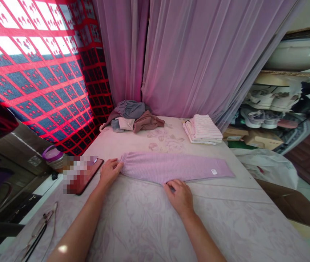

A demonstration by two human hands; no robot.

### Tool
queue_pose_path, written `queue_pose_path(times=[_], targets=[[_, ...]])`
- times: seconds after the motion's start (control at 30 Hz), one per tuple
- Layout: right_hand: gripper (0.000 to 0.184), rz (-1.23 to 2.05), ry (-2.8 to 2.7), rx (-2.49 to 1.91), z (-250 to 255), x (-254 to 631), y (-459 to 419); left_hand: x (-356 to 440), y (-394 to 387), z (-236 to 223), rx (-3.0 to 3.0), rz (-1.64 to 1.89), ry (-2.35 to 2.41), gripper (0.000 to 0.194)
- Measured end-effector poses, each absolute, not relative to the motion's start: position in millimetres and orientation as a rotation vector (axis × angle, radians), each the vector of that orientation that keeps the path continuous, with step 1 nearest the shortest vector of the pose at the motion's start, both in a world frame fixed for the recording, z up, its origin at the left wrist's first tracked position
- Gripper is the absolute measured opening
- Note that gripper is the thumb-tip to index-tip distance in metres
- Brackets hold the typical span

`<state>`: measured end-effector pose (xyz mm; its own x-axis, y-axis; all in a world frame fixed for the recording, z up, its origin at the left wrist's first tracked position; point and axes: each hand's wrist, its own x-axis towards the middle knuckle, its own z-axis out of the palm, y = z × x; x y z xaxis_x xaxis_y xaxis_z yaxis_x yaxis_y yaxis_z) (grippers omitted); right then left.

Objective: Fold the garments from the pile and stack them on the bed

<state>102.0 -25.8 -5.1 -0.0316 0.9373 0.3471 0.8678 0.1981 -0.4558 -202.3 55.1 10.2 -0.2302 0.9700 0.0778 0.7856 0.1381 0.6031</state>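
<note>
1. L hand [110, 171]: fingers [118, 165] slightly spread, released, tips touching gathered cuff [124, 162] of lilac ribbed knit garment [168, 168]; no clench, no visible pinch
2. R hand [179, 196]: fingers [169, 185] curved lightly on near edge of garment, approx mid-length; released, not clenched
3. Garment: lies flat & lengthwise in a long strip across bed [144, 225] w/ pale floral sheet; cuff at L end, small white label [214, 171] near R end
4. L of L hand: phone [89, 176] in reddish case, lying on bed, part hidden by pixelated patch; purple-lidded jar [52, 158] just beyond it, off the bed edge; glasses [36, 233] at lower L, on bed
5. Far end of bed: heap of grey & brown clothes [131, 116] at back; stack of folded white striped cloth [202, 129] to R of heap
6. Bg: sheer lilac curtain [187, 54] behind bed; red & blue patterned cloth [35, 80] at L
7. R of bed: white sneakers [255, 116] on rack, cardboard box [262, 140] below them, white plastic bag [269, 167] beside bed
</note>
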Motion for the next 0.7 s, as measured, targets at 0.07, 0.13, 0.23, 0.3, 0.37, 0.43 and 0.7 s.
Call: queue_pose_path(times=[0.07,0.13,0.23,0.3,0.37,0.43,0.7], targets=[[0.025,0.151,-1.879,-1.713,-6.3,100.8,-24.4,-195.5,60.2,16.5,1.695,0.736,2.144,0.035],[0.023,0.139,-1.866,-1.685,-6.5,100.2,-23.9,-189.2,64.4,22.4,1.693,0.756,2.162,0.036],[0.023,0.094,-1.820,-1.592,-5.3,100.2,-25.4,-185.8,63.9,25.6,1.714,0.884,2.154,0.031],[0.023,0.067,-1.815,-1.597,-4.5,99.7,-27.1,-187.2,59.0,23.3,1.733,0.906,2.192,0.028],[0.024,0.053,-1.858,-1.644,-4.2,98.6,-28.5,-189.4,53.1,18.9,1.733,0.841,2.259,0.026],[0.024,0.055,-1.906,-1.681,-4.6,97.4,-29.5,-191.0,48.8,14.7,1.735,0.761,2.301,0.028],[0.022,0.115,-1.919,-1.661,-5.6,99.6,-30.5,-188.2,65.0,23.3,1.694,0.602,2.325,0.039]])
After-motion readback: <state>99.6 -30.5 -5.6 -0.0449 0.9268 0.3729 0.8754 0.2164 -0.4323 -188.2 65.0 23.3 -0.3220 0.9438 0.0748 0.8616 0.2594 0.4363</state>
